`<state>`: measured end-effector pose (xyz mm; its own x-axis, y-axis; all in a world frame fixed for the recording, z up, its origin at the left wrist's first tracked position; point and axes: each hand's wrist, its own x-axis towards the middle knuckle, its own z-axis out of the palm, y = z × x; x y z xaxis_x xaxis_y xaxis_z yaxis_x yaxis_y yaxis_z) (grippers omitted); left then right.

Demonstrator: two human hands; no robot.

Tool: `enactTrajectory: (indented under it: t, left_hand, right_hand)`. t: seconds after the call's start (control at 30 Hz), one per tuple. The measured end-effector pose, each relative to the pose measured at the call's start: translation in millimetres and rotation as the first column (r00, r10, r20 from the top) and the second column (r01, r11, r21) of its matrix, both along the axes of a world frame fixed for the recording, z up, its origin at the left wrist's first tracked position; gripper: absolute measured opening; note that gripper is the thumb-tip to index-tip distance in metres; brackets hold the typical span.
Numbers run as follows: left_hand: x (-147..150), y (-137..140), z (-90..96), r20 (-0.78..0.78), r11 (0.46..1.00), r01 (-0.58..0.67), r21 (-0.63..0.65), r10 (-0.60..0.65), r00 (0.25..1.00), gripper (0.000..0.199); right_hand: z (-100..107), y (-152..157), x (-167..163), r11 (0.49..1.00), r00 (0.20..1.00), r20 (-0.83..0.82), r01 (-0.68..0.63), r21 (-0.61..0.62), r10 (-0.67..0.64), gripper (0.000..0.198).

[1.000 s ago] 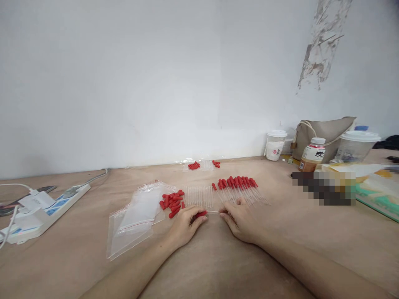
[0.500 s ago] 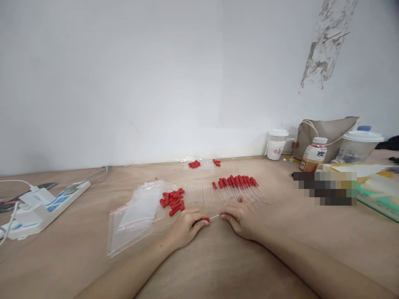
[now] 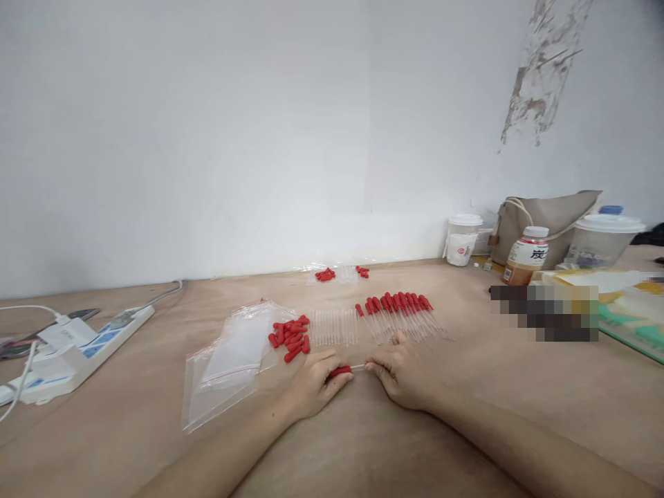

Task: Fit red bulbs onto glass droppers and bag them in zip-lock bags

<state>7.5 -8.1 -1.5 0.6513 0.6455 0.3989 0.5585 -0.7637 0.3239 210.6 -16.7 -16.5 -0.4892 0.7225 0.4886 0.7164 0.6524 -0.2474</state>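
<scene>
My left hand (image 3: 317,382) is closed around a red rubber dropper bulb (image 3: 341,371). Between my hands runs a thin clear glass tube (image 3: 359,368), one end at the bulb's mouth and the other pinched in the fingers of my right hand (image 3: 397,373). How far the tube sits inside the bulb is hidden. Beyond my left hand lies a heap of loose red bulbs (image 3: 291,336). A row of bare glass tubes (image 3: 333,326) is laid side by side next to it. Past my right hand, several droppers with red bulbs fitted (image 3: 398,304) lie in a fanned row.
Clear zip bags (image 3: 233,363) lie left of the loose bulbs. At far left is a white power strip (image 3: 104,346) with cables. A packed bag of bulbs and tubes (image 3: 345,274) rests by the wall. A cup (image 3: 461,242), a bottle (image 3: 525,257) and a grey bag (image 3: 550,218) stand back right.
More of the red bulb shows between my left thumb and fingers, with the thumb moved lower. My right hand still pinches the tube. The whole view has shifted slightly.
</scene>
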Motion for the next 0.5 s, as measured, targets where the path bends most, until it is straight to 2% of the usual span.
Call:
enactTrajectory:
  t: [0.2,0.3,0.4,0.43,0.5]
  left_hand:
    - [3,0,0.7,0.034,0.998,-0.059,0.002,0.059,0.998,0.021]
    - [4,0,0.2,0.096,0.991,-0.129,-0.019,0.13,0.987,0.019]
    - [4,1,-1.2,0.138,0.989,-0.138,-0.052,0.143,0.98,0.015]
    - [4,1,-1.9,0.157,0.987,-0.146,-0.06,0.154,0.976,0.014]
    - [2,2,-3.7,0.188,0.98,-0.182,-0.081,0.194,0.963,0.024]
  right_hand:
    - [9,1,-1,0.999,0.998,0.05,0.039,0.004,-0.039,0.026]
    - [17,2,3,0.996,0.991,0.134,0.005,0.094,-0.018,0.022]
    - [21,1,11,0.979,0.972,0.234,-0.029,0.203,-0.02,0.019]
    - [22,1,13,0.976,0.967,0.25,-0.015,0.218,-0.041,0.019]
    - [22,3,19,0.977,0.967,0.226,0.07,0.202,-0.116,0.019]
